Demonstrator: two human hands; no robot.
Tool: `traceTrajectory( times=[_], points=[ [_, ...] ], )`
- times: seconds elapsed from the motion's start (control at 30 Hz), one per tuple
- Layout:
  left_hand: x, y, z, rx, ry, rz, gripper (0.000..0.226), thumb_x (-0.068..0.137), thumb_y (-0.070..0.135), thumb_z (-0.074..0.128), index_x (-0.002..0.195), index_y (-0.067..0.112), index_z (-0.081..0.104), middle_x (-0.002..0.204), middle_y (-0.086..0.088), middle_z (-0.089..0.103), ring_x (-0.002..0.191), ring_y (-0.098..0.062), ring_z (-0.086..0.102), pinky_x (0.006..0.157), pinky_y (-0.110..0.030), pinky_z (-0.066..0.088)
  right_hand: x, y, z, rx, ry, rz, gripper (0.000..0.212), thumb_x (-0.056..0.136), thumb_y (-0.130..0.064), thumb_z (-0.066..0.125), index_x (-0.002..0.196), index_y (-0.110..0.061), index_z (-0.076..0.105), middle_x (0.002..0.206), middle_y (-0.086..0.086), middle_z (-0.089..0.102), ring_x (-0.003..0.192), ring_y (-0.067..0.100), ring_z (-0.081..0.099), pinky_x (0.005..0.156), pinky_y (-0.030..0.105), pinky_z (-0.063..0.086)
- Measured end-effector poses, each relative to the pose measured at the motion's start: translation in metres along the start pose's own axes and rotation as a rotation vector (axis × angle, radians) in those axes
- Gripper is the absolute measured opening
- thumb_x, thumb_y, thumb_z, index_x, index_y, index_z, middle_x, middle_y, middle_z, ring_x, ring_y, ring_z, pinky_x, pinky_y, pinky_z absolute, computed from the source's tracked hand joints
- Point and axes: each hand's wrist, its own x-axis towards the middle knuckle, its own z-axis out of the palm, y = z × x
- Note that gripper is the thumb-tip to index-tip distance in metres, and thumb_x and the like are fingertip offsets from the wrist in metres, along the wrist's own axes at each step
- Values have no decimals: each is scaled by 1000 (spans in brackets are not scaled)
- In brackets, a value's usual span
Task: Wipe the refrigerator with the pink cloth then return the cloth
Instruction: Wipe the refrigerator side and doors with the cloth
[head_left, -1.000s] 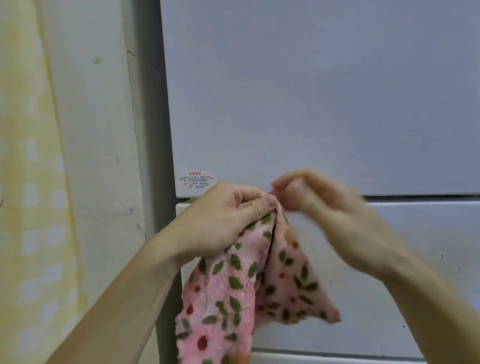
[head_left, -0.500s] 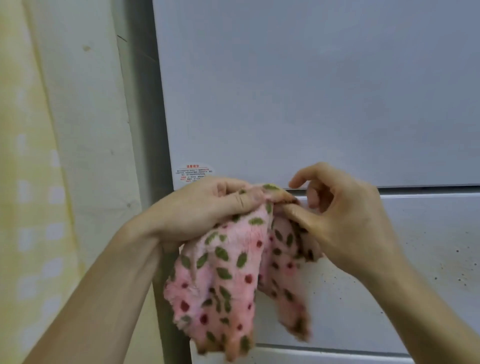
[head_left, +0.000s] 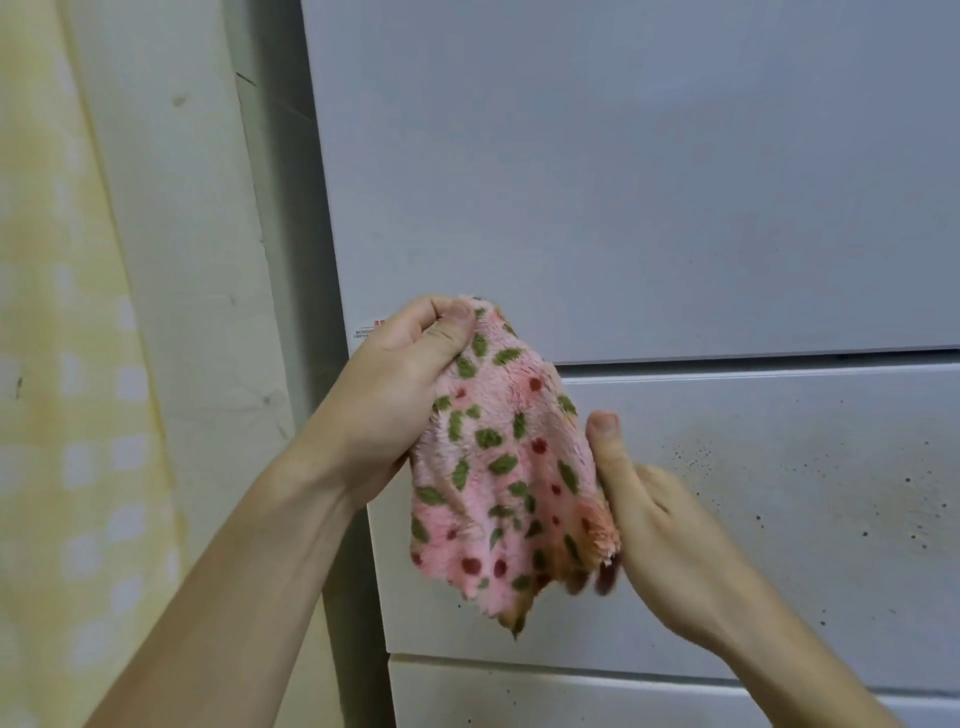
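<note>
The pink cloth (head_left: 501, 467), fluffy with green leaves and red dots, hangs in front of the white refrigerator (head_left: 649, 197). My left hand (head_left: 400, 384) grips its top corner, thumb pressed on the fabric. My right hand (head_left: 644, 499) holds the cloth's lower right edge, thumb up along the side and fingers tucked behind and under the fabric. The cloth covers the left end of the seam between the upper door and the middle drawer panel (head_left: 779, 499), which carries dark specks and a brownish smear.
A pale wall (head_left: 197, 234) and a yellow checked curtain (head_left: 62, 364) stand left of the refrigerator. A small warning sticker (head_left: 366, 330) peeks out behind my left hand. A lower drawer panel (head_left: 597, 696) begins below.
My right hand has dropped from the cloth's top to its lower right edge. The cloth is now spread wider between both hands, and my left hand has risen slightly.
</note>
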Motion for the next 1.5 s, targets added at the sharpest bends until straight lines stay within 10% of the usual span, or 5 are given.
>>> traceTrajectory(
  times=[0.17, 0.53, 0.7, 1.37, 1.5],
  points=[
    [-17, -14, -1, -28, 61, -18, 24, 105, 31, 55, 123, 16, 59, 84, 5, 79, 85, -13, 78, 77, -30, 61, -5, 1, 9, 514, -74, 88, 54, 82, -86, 22, 84, -69, 73, 102, -27, 77, 101, -3, 72, 115, 38, 43],
    [-52, -45, -17, 170, 49, 51, 23, 102, 50, 53, 120, 42, 66, 85, -51, 52, 80, -70, 56, 78, -78, 50, -11, 4, 19, 858, 309, -27, 67, 67, -25, 84, 127, -24, 53, 100, 1, 81, 90, 24, 80, 78, 42, 61],
    [-52, -43, -27, 105, 5, 29, 20, 93, 32, 63, 107, 23, 72, 83, -7, 75, 79, -17, 75, 68, -23, 56, -18, -3, 17, 678, 383, -111, 79, 74, -28, 84, 140, -47, 45, 82, -12, 79, 79, 20, 80, 66, 28, 64],
    [-3, -23, -26, 707, 457, 569, 13, 88, 16, 82, 90, 28, 76, 90, 14, 63, 85, -1, 61, 73, -7, 46, 37, -31, -7, -213, 958, -437, 26, 92, -17, 76, 117, -24, 71, 63, -8, 66, 55, 16, 64, 60, 38, 56],
    [27, -16, -29, 757, 620, 731, 9, 89, 16, 81, 93, 19, 74, 88, 10, 61, 74, -7, 59, 71, -12, 45, 56, -43, 31, -10, 837, -557, 70, 95, -20, 76, 150, -15, 33, 137, 14, 63, 125, 26, 65, 99, 46, 57]
  ],
)
